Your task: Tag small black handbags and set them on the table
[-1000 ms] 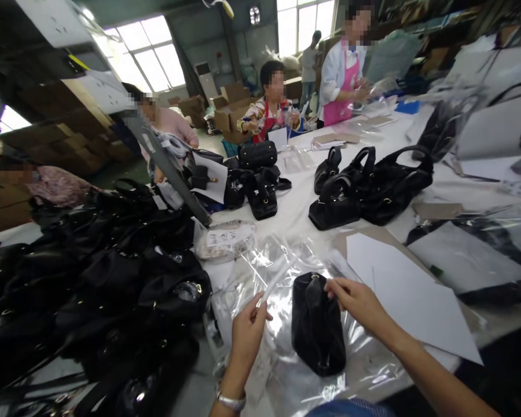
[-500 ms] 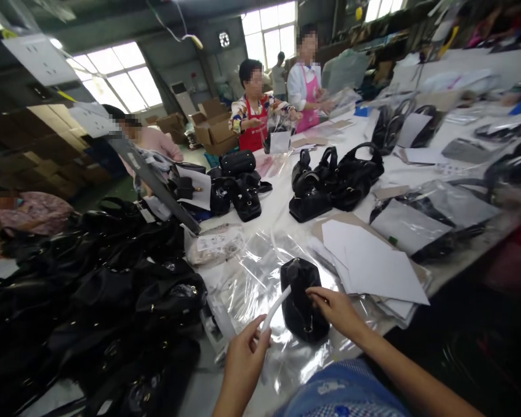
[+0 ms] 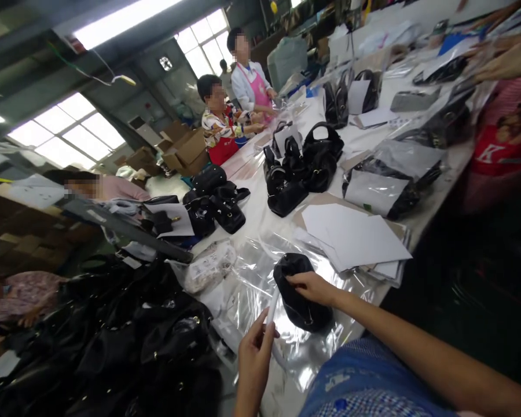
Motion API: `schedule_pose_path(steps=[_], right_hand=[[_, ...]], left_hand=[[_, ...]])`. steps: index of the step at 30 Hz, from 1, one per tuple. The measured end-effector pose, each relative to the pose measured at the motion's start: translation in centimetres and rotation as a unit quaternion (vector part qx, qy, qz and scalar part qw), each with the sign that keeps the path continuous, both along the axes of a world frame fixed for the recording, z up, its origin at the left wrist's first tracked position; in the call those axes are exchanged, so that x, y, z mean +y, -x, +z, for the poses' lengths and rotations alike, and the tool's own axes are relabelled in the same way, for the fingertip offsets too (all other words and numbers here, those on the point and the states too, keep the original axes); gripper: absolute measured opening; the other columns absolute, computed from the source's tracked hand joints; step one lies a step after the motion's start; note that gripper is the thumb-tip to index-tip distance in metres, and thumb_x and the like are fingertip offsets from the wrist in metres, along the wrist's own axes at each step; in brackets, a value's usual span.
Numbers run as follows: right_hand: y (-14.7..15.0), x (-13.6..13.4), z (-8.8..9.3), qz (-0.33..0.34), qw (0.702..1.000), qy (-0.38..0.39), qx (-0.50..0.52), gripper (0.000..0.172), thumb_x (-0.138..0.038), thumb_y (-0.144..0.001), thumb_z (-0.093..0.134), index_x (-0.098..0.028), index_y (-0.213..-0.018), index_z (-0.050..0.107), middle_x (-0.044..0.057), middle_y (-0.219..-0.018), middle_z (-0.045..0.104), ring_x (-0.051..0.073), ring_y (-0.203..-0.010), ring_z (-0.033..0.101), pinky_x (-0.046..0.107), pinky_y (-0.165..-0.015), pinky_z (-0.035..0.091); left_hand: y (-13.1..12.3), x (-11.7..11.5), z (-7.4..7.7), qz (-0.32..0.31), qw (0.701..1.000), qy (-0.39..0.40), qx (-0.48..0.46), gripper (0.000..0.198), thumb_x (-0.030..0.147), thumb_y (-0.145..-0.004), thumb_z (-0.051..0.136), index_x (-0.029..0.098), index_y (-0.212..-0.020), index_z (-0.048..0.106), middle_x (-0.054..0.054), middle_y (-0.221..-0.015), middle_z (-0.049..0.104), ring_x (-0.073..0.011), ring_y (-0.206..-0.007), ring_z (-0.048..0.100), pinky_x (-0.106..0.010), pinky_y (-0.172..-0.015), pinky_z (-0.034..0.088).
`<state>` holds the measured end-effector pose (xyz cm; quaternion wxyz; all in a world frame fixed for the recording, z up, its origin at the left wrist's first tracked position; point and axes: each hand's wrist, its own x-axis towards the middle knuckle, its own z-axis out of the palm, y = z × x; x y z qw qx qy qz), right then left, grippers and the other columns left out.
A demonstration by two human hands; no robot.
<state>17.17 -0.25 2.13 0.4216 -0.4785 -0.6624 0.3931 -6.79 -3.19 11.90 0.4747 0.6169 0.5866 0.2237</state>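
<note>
A small black handbag (image 3: 301, 301) lies on clear plastic sheets (image 3: 252, 272) in front of me. My right hand (image 3: 312, 288) is over the bag, its thumb and fingertips closed at the bag's upper face; whether they pinch the fabric or something small there, I cannot tell. Left of the bag, my left hand (image 3: 257, 344) pinches a white curved strip (image 3: 273, 307) between thumb and fingers. The strip's upper end reaches the bag's left side; whether it is joined to the bag is unclear.
Black bags (image 3: 113, 341) are heaped at left. A plastic-wrapped packet (image 3: 211, 266) lies beyond the sheets, and white cards (image 3: 351, 231) are stacked at right. Bags (image 3: 286, 191) stand farther along the table. Co-workers (image 3: 219, 116) stand across it; another's hands (image 3: 510, 63) show at far right.
My view has swung right, so the scene shifts left. My right hand has moved farther onto the bag. The bag is turned slightly, and the left hand keeps the white strip.
</note>
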Motion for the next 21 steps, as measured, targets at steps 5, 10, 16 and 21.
schedule_pose_path(steps=[5, 10, 16, 21], right_hand=[[-0.1, -0.2, 1.0, 0.013, 0.999, -0.035, -0.003, 0.05, -0.013, -0.082, 0.048, -0.026, -0.129, 0.058, 0.003, -0.113, 0.069, 0.019, -0.101, 0.064, 0.03, -0.09, 0.045], [-0.4, 0.6, 1.4, 0.046, 0.997, -0.027, -0.063, 0.038, -0.007, -0.075, 0.05, -0.022, -0.104, 0.069, 0.002, -0.091, 0.072, 0.017, -0.083, 0.066, 0.024, -0.074, 0.045], [-0.3, 1.6, 1.7, 0.047, 0.988, -0.011, -0.147, 0.026, -0.008, -0.073, 0.054, -0.02, -0.091, 0.068, 0.002, -0.077, 0.071, 0.017, -0.071, 0.064, 0.023, -0.064, 0.041], [0.3, 1.1, 1.0, -0.01, 0.987, -0.044, -0.152, 0.028, -0.019, -0.091, 0.042, -0.019, -0.088, 0.07, 0.005, -0.08, 0.071, 0.018, -0.076, 0.065, 0.026, -0.067, 0.043]], left_hand=[[0.5, -0.1, 0.3, -0.038, 0.999, 0.009, 0.022, 0.06, 0.056, -0.078, 0.062, 0.018, -0.125, 0.061, -0.003, -0.073, 0.064, -0.0135, -0.064, 0.052, -0.023, -0.061, 0.044], [0.9, 0.2, -0.4, -0.039, 0.998, 0.038, 0.008, 0.058, 0.055, -0.079, 0.061, 0.02, -0.125, 0.062, -0.002, -0.074, 0.059, -0.0102, -0.059, 0.044, -0.021, -0.055, 0.038], [1.6, 1.1, -0.8, -0.058, 0.996, 0.07, -0.012, 0.055, 0.053, -0.081, 0.06, 0.02, -0.125, 0.062, -0.001, -0.074, 0.057, -0.0082, -0.057, 0.039, -0.021, -0.053, 0.034], [2.2, 1.1, -1.9, -0.042, 0.997, 0.064, -0.011, 0.053, 0.053, -0.081, 0.062, 0.021, -0.123, 0.063, -0.002, -0.077, 0.06, -0.0084, -0.057, 0.041, -0.021, -0.054, 0.036]])
